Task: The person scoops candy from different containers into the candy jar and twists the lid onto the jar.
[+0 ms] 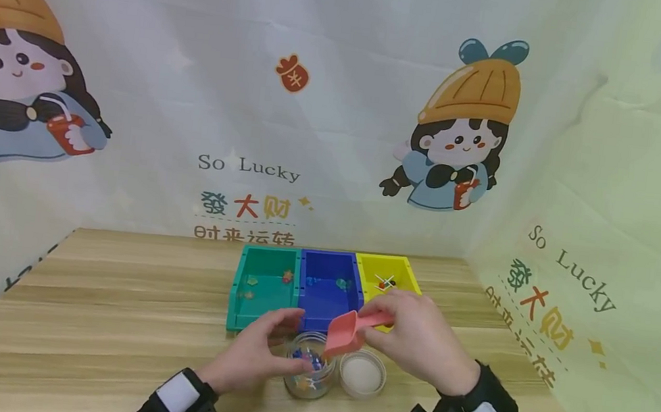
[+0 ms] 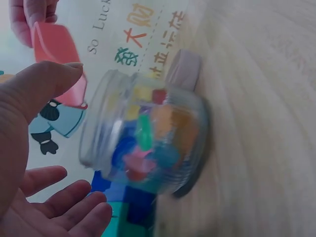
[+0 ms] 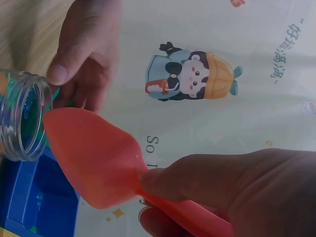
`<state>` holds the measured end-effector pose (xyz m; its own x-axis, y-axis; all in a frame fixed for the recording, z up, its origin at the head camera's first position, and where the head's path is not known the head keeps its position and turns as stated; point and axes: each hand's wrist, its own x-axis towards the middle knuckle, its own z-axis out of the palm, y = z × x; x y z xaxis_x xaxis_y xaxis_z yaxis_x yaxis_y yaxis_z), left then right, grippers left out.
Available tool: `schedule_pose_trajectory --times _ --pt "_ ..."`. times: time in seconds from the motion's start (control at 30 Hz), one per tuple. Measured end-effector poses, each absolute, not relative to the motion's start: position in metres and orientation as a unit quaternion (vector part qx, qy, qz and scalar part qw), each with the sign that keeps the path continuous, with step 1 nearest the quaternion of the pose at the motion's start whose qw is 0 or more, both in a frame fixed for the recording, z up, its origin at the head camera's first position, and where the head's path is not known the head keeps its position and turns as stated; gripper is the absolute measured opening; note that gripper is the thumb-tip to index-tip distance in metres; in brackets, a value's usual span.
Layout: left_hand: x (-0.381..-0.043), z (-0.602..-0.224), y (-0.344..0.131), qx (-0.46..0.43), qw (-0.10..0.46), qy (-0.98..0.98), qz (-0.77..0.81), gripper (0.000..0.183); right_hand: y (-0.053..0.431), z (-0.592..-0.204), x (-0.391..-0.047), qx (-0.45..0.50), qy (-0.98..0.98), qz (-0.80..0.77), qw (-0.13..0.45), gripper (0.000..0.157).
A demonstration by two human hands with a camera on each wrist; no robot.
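Observation:
My right hand (image 1: 422,342) pinches the handle of a pink-red toy scoop (image 1: 343,334), its blade held over the mouth of a clear jar (image 1: 309,388). In the left wrist view, small colourful pieces (image 2: 165,126) show through the jar's wall. My left hand (image 1: 255,354) curves around the jar's left side, thumb and fingers spread apart, and grips nothing. From the right wrist, the scoop's tip (image 3: 54,118) overlaps the jar's rim (image 3: 37,116), and the inside of the blade faces away from view.
Behind the jar stand three joined bins: green (image 1: 235,290), blue (image 1: 325,307) and yellow (image 1: 405,269). Small star-like pieces lie in the green one, blue and teal pieces in the blue, thin white sticks in the yellow. A round lid (image 1: 363,374) lies right of the jar.

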<state>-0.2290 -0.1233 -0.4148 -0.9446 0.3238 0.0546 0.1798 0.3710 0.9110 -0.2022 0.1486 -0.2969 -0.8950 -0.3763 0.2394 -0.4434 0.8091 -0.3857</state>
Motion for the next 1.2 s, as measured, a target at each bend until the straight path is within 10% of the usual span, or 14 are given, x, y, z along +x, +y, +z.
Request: schedule_pose_trajectory --times 1.2 --pt "-0.289 -0.407 -0.198 -0.024 -0.107 0.884 0.454 0.059 0.182 -0.289 -0.23 0.125 -0.925 0.295 0.205 0.031"
